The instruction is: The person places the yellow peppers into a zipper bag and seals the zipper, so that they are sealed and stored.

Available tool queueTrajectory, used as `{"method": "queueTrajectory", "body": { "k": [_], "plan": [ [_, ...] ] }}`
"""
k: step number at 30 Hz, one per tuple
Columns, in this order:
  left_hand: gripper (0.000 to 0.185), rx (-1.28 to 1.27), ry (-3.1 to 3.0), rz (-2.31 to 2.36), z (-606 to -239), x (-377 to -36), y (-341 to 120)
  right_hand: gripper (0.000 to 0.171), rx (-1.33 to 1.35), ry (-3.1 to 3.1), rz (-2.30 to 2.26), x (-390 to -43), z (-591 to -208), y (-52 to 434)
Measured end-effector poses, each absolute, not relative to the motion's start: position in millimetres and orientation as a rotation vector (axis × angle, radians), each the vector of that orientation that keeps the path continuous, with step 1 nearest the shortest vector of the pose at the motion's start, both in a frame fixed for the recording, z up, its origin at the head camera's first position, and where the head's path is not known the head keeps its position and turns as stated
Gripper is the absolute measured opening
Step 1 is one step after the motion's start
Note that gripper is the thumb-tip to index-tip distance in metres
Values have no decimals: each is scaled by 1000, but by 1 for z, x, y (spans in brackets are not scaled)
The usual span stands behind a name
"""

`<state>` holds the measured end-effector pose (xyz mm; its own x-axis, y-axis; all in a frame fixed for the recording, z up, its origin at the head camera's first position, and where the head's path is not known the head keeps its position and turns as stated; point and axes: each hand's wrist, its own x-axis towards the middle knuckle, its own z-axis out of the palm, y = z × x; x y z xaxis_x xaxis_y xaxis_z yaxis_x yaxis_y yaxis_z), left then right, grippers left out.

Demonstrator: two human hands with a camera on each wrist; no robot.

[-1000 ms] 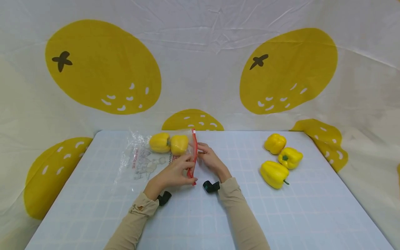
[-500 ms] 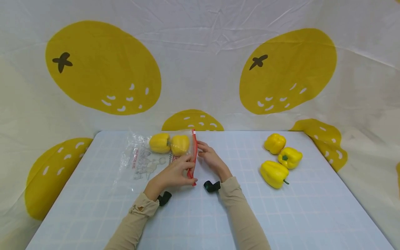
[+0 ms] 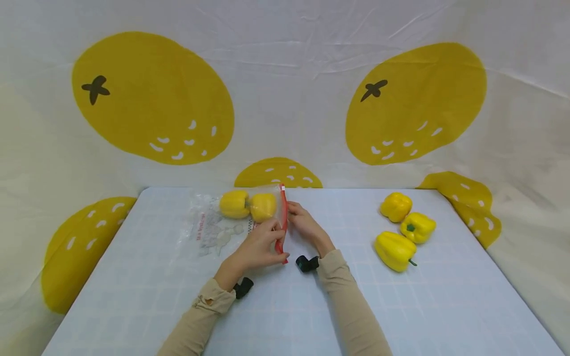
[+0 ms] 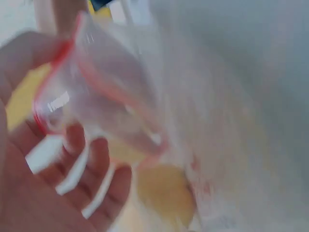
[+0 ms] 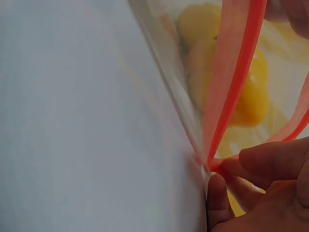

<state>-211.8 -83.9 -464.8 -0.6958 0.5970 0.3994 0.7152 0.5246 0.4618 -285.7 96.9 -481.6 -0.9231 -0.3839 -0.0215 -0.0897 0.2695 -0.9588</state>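
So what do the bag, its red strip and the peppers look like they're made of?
Bag: thin clear plastic film, glossy; it crinkles and shows the peppers through it. Red strip: stiffer plastic zip seal, semi-translucent in the right wrist view. Peppers: smooth, evenly yellow skin with a slight sheen; real or plastic replicas, I cannot tell.

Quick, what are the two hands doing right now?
Left hand: fingers pinch the red zip strip of the clear bag.
Right hand: fingers also pinch the red zip strip, farther up.

blurred left hand under bag mouth
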Motion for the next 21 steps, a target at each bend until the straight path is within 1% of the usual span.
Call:
{"method": "queueTrajectory", "body": {
  "k": [6, 12, 15, 18, 21],
  "plan": [
    [31, -894, -2659, -801, -462, -202, -67, 46, -350, 2297, -1722, -293, -485, 107],
    [26, -846, -2703, -786, -465, -198, -60, 50, -385, 2236, -1679, -295, -481, 119],
    [25, -859, -2685, -826, -467, -198, -59, 52, -358, 2228, -1638, -287, -472, 131],
    [24, -875, -2659, -850, -469, -197, -58, 50, -350, 2304, -1554, -271, -453, 153],
    [23, -896, -2643, -859, -469, -197, -57, 47, -425, 2477, -1423, -250, -432, 183]
  ]
}}
